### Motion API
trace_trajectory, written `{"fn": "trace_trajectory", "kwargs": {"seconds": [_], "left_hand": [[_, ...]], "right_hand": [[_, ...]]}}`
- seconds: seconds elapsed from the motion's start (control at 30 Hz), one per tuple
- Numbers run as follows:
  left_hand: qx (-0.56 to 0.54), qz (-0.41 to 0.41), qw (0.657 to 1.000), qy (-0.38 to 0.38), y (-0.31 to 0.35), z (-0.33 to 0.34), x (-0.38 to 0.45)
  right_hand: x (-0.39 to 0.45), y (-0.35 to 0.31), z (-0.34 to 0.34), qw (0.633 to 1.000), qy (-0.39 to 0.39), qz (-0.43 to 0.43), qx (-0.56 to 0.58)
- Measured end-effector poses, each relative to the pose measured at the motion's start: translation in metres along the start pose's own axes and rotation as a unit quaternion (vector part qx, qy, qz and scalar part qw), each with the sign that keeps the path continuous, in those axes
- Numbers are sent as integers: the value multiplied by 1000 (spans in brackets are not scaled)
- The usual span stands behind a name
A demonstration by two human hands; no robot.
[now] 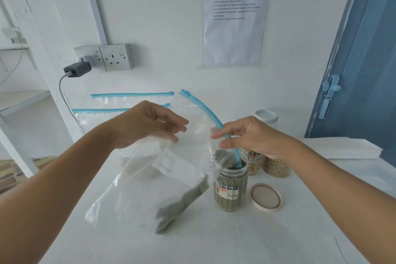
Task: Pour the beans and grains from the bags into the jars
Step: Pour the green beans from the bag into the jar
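On a white tabletop [278, 238], a clear zip bag [162, 180] is held tilted between two bare hands, its long axis slanting from lower left up to upper right. Its blue zip edge [216, 122] curves down into the mouth of an open jar [231, 188] — green beans [182, 201] slide along the bag's lower crease toward that mouth. The right hand [252, 137] is nearer the jar; its thumb and fingers pinch the zip edge just above the rim. The left hand [150, 124] lifts the bag's far side, fingers closed loosely on the plastic, though blur hides the exact grip. A loose lid [266, 197] lies just right of the jar. Behind it stand two filled jars [276, 167] — a white-lidded one [266, 115] farther back. Two more zip bags [102, 118] rest against the white wall, below a socket [116, 57] and a printed notice [235, 17].
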State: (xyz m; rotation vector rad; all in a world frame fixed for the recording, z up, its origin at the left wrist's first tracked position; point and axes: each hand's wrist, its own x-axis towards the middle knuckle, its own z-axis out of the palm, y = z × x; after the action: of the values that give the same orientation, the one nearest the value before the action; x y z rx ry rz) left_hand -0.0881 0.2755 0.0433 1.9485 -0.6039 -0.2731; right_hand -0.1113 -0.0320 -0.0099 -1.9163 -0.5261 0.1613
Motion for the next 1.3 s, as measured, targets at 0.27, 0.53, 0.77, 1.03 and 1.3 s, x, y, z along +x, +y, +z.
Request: {"fn": "trace_trajectory", "kwargs": {"seconds": [0.27, 0.53, 0.77, 1.03, 1.3], "left_hand": [[18, 10, 1000, 12, -6, -6, 2], [30, 0, 999, 14, -13, -18, 8], [19, -12, 999, 23, -22, -25, 13], [-14, -8, 1000, 23, -27, -30, 10], [-16, -5, 999, 32, -31, -34, 8]], "right_hand": [[0, 20, -5, 999, -27, 21, -41], [-2, 18, -6, 993, -35, 33, -109], [-6, 22, -4, 978, -66, 51, -193], [-6, 21, -1, 978, -23, 44, -204], [-6, 15, -5, 955, -78, 56, -282]]}}
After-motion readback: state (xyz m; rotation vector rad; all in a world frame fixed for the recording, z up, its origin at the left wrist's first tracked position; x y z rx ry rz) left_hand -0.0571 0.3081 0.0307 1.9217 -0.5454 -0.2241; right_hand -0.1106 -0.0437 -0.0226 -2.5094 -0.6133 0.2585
